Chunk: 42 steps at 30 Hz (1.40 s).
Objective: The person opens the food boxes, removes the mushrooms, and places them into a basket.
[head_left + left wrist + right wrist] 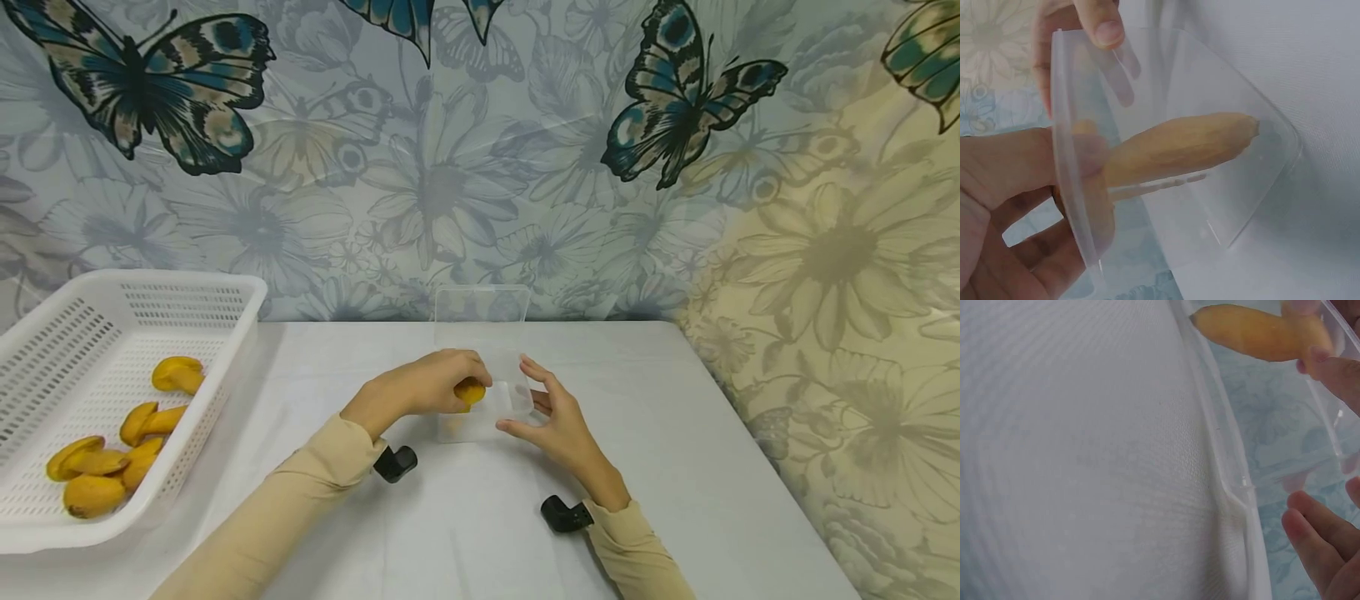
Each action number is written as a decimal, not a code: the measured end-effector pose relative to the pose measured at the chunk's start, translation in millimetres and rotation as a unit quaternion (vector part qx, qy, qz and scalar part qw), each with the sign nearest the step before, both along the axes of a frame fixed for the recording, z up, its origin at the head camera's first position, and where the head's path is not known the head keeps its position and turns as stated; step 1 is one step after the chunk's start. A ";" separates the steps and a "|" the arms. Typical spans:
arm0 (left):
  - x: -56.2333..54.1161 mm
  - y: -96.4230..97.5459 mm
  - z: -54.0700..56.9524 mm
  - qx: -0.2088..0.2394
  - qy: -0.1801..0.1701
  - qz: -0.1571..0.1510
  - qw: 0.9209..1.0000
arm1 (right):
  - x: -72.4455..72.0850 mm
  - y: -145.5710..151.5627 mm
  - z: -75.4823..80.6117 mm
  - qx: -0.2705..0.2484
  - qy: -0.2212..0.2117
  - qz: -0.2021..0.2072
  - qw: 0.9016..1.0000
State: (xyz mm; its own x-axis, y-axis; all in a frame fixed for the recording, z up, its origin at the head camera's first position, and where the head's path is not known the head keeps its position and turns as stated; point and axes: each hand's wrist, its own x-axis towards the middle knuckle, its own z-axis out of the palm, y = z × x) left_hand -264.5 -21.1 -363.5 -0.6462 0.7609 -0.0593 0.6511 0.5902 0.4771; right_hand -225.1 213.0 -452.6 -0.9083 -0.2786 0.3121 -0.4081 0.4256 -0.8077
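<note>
My left hand [420, 387] pinches a yellow mushroom [1179, 147] by its cap at the mouth of a clear plastic box [487, 429]. The stem hangs down inside the box, seen through the wall in both wrist views. Around the near right corner of the box is my right hand [558, 425], with the thumb at the front and fairly straight fingers [1310, 534] along the side. A clear lid [480, 304] stands raised behind the box.
At the left stands a white perforated basket [251, 333] with several yellow mushrooms [93, 497] in it. A white cloth [315, 533] covers the table. Directly behind is a wall [442, 192] with butterfly and flower prints. Small black cameras [564, 514] sit at both wrists.
</note>
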 end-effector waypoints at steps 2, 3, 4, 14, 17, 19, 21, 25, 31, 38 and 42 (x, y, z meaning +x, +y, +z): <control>0.8 -2.0 0.9 0.006 0.011 -0.002 1.000 | 0.2 0.3 0.3 -0.002 -0.003 0.000 1.000; 1.5 -3.0 1.6 0.008 0.014 -0.001 1.000 | 0.4 0.4 0.5 -0.003 -0.006 -0.001 1.000; 2.3 -4.1 2.3 0.008 0.014 0.002 1.000 | 0.7 0.5 0.4 -0.003 -0.009 -0.001 1.000; 9.2 -13.2 6.1 0.044 0.005 0.046 0.998 | 2.1 0.4 -1.0 -0.003 -0.013 -0.002 1.000; 11.2 -16.1 6.2 0.049 0.018 0.049 0.997 | 2.2 0.3 -1.0 0.001 -0.010 -0.003 1.000; 12.6 -18.7 6.0 0.056 0.024 0.052 0.997 | 2.4 0.2 -0.7 0.004 -0.008 -0.004 1.000; 13.7 -21.2 5.7 0.063 0.028 0.056 0.996 | 2.6 -0.2 -0.5 0.006 -0.007 -0.005 1.000; 15.9 -26.6 5.5 0.077 0.039 0.062 0.994 | 2.2 -0.8 -0.7 0.005 -0.001 -0.005 1.000; 21.0 -36.1 8.6 0.090 0.061 0.072 0.991 | 1.3 -1.2 -0.9 0.008 0.006 -0.005 1.000; 29.1 -49.6 14.5 0.120 0.079 0.077 0.987 | 2.3 -1.8 1.0 0.005 0.003 -0.006 1.000; 33.1 -55.7 17.5 0.144 0.097 0.074 0.982 | 2.7 -1.6 1.2 0.005 0.000 -0.008 1.000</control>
State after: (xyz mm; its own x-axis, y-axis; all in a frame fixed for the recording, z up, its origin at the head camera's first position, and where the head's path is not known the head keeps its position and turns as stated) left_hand -231.4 -76.7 -346.1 -0.7291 0.6245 0.2799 0.6632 0.5439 0.5141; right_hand -222.4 211.5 -451.4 -0.9126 -0.2668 0.3097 -0.4013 0.4399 -0.8034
